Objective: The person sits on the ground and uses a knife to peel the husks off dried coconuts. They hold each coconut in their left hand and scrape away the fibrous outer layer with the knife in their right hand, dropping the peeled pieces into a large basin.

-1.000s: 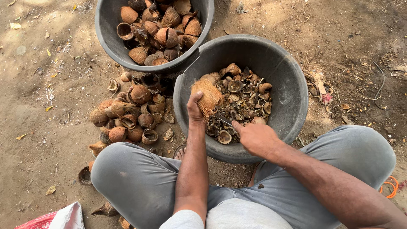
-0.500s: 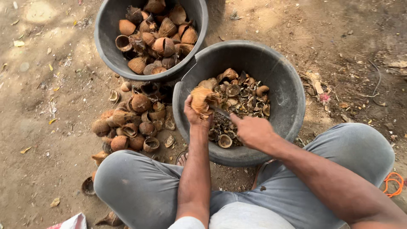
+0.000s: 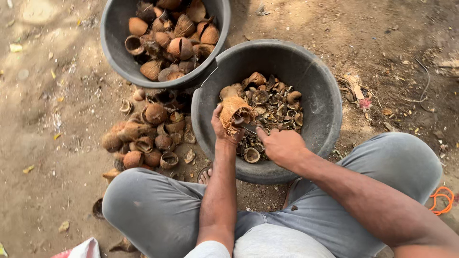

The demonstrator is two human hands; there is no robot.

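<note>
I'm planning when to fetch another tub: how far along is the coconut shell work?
Done: the near dark round tub holds a shallow layer of small brown shell fragments. In hand: the left hand grips a fibrous brown coconut piece over that tub, while the right hand works a thin metal tool against it. Left: the far dark tub is full of coconut halves, and a pile of shells lies on the ground.

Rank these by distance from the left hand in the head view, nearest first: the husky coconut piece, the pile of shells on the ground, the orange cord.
1. Coconut piece: held in the left hand.
2. Pile of shells: on the ground, to its left.
3. Orange cord: far right, beyond the knee.
</note>
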